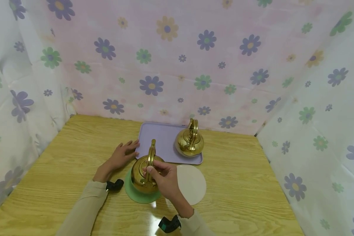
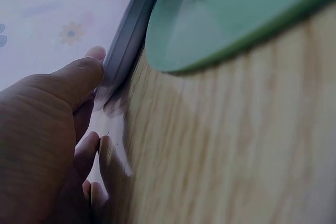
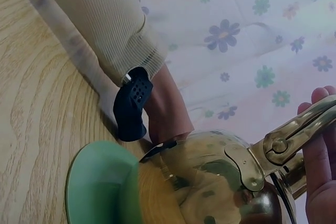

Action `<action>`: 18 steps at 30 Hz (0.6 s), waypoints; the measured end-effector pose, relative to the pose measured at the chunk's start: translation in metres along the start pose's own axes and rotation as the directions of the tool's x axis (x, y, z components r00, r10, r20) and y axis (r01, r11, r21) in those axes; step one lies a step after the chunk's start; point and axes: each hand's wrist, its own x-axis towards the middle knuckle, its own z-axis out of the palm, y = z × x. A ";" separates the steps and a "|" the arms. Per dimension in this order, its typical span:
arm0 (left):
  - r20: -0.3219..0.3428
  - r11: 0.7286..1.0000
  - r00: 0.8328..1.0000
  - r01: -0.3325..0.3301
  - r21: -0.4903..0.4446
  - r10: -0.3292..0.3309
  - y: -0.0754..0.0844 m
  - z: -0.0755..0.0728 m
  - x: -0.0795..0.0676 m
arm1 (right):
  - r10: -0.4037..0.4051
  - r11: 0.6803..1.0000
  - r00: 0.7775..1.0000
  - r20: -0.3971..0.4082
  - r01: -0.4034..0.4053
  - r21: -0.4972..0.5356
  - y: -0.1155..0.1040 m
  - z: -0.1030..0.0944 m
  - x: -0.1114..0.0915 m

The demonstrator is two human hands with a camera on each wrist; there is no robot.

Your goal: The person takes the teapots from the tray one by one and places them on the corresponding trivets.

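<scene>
By its upright handle, my right hand grips a shiny gold kettle. In the head view this kettle overlaps the round green mat and the tray's front left corner. The right wrist view shows the kettle's handle with fingers around it, and the kettle body close by the green mat. My left hand lies at the left edge of a lilac tray, fingers extended. Seen from the left wrist, its thumb touches the tray's rim. A second gold kettle stands on the tray's right part.
A round cream mat lies on the wooden table, right of the green one and in front of the tray. Flower-patterned cloth hangs behind the table and along both sides.
</scene>
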 end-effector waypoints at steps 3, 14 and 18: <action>-0.005 1.000 1.000 0.000 -0.003 0.000 0.000 0.001 0.000 | 0.021 1.000 1.000 -0.011 -0.021 -0.002 0.000 0.001 0.000; -0.031 1.000 0.999 -0.020 -0.005 0.020 0.004 -0.001 -0.001 | 0.047 0.999 0.998 -0.032 -0.048 -0.020 -0.005 0.004 0.001; -0.020 1.000 1.000 -0.009 -0.001 0.009 0.002 0.000 0.000 | 0.068 0.998 0.997 -0.045 -0.069 -0.011 -0.005 0.005 0.001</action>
